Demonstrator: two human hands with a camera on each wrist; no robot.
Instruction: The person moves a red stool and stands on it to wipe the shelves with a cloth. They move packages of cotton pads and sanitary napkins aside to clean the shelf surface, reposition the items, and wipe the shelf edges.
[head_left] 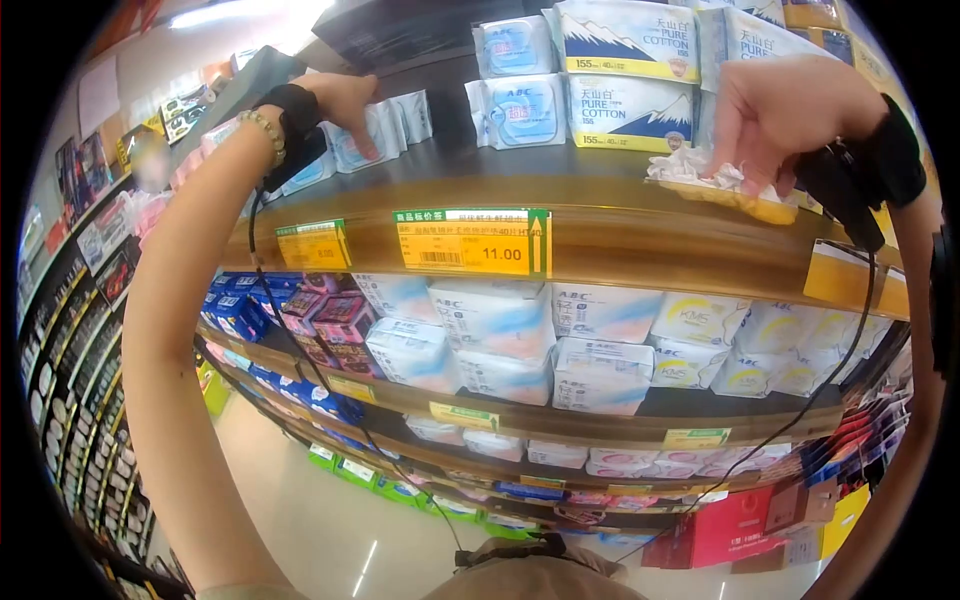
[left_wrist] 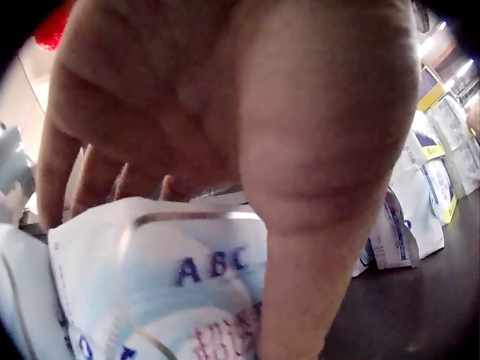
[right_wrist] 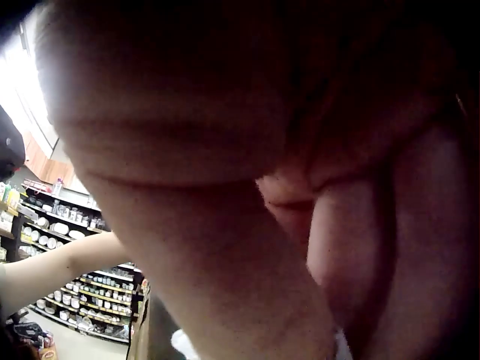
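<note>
My left hand (head_left: 345,95) reaches onto the top shelf (head_left: 600,235) and grips a white and blue ABC pack (head_left: 355,145) at the left. In the left wrist view the fingers (left_wrist: 97,176) hook behind the ABC pack (left_wrist: 172,277) and the thumb lies down its front. My right hand (head_left: 775,105) is at the shelf's right end. Its fingers point down and pinch a crumpled white cloth (head_left: 690,165) that lies on a yellow pad (head_left: 750,205) at the shelf's front edge. The right wrist view is filled by my right hand (right_wrist: 300,187).
More ABC packs (head_left: 520,110) and Pure Cotton packs (head_left: 625,40) stand at the back of the top shelf. A yellow 11.00 price tag (head_left: 470,242) hangs on its edge. Lower shelves hold several white and blue packs (head_left: 500,330). Another rack (head_left: 70,330) lines the aisle floor (head_left: 320,520).
</note>
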